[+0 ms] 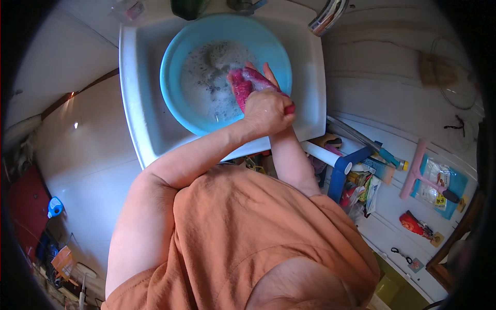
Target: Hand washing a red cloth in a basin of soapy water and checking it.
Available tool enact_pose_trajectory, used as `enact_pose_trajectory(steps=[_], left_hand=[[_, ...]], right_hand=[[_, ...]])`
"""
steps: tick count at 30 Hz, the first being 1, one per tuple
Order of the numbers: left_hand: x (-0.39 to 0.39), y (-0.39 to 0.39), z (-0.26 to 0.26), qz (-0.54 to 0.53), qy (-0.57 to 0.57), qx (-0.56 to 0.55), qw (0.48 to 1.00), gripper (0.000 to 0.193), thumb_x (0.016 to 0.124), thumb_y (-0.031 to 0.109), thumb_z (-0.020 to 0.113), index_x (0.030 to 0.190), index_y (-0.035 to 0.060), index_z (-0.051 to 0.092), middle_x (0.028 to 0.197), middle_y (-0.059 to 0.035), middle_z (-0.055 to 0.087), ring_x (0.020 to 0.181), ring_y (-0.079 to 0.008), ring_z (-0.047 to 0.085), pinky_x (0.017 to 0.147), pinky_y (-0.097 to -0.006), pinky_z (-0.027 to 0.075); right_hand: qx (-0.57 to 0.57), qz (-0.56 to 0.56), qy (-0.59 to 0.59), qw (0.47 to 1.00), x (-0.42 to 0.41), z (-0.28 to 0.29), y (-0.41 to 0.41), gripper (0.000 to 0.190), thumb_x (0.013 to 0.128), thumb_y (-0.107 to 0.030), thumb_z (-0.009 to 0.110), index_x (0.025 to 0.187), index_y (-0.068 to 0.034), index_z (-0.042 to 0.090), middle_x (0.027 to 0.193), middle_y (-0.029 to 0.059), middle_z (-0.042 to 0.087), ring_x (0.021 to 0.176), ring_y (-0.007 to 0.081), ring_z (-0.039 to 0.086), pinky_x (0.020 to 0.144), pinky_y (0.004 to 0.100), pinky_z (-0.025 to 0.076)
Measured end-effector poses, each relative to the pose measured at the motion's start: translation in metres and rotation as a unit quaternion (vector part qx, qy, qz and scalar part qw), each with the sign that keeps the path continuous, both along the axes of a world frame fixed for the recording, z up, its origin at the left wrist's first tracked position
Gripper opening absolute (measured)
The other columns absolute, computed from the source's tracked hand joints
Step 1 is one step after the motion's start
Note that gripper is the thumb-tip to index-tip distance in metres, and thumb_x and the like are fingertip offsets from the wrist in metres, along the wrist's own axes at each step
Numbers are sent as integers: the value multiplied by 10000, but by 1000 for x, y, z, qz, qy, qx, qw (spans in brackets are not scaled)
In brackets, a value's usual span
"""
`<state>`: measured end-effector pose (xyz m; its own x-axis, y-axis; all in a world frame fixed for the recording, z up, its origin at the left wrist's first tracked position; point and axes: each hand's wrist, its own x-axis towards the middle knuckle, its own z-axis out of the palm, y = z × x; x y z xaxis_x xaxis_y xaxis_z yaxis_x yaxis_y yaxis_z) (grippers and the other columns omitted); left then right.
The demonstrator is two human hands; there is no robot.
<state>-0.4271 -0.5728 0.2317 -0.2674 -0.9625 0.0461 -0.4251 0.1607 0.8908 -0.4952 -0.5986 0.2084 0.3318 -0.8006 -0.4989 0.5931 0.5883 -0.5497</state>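
A light-blue plastic basin (167,73) of sudsy water sits in a white sink (130,81). Over its right part, my left hand (268,110) is clenched on a wet pink-red cloth (242,91). Part of the cloth sticks out of the fist at the right. My right hand (272,75) is behind and under it, fingers extended, with the soapy cloth lying across it; my left hand and the cloth hide most of its palm. Both hands are above the foam.
A chrome faucet (323,21) reaches in at the sink's upper right corner. A dark green container (188,7) stands on the back rim. To the right are a pole with a teal fitting (387,155), a blue-and-white rack (343,166) and a pink squeegee (415,170).
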Motion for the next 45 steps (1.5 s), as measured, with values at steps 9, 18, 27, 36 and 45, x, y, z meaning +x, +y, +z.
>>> enact_pose_trajectory(steps=[9, 18, 27, 36, 45], left_hand=[[17, -27, 32, 5, 36, -76, 996, 178, 635, 262, 600, 665, 86, 597, 622, -130, 579, 592, -327, 567, 561, -406, 466], [77, -102, -81, 209, -8, 46, 977, 402, 734, 391, 583, 1012, 100, 563, 933, -182, 596, 877, -357, 561, 769, -410, 451], [21, -46, -131, 52, 51, 184, 980, 234, 643, 220, 626, 826, 76, 605, 943, -169, 575, 899, -348, 532, 796, -423, 419], [2, -4, 16, 18, 26, -106, 994, 108, 556, 101, 606, 654, 110, 561, 717, -91, 520, 730, -304, 512, 595, -410, 417], [20, -53, 14, 121, -10, -138, 983, 133, 593, 197, 633, 686, 131, 565, 698, -65, 590, 659, -291, 576, 554, -407, 452]], right_hand=[[-77, 88, -385, 915, 17, -64, -14, 431, 878, -410, 393, 1228, -159, 366, 1145, 56, 473, 1064, 195, 458, 894, 337, 382], [29, -32, -17, 999, 10, -27, -12, 444, 848, -394, 442, 1217, -150, 401, 1233, 94, 433, 1134, 242, 425, 941, 412, 354], [231, -55, 138, 961, -38, -75, -28, 622, 823, -484, 451, 1283, -97, 292, 1305, 172, 299, 1194, 313, 312, 977, 506, 237], [146, -45, -153, 976, -15, -48, -45, 311, 840, -404, 469, 909, -105, 519, 902, 84, 562, 829, 228, 565, 708, 343, 487], [174, -36, -79, 981, 11, -20, -33, 297, 838, -420, 457, 924, -144, 527, 899, 61, 557, 810, 234, 561, 667, 340, 488]])
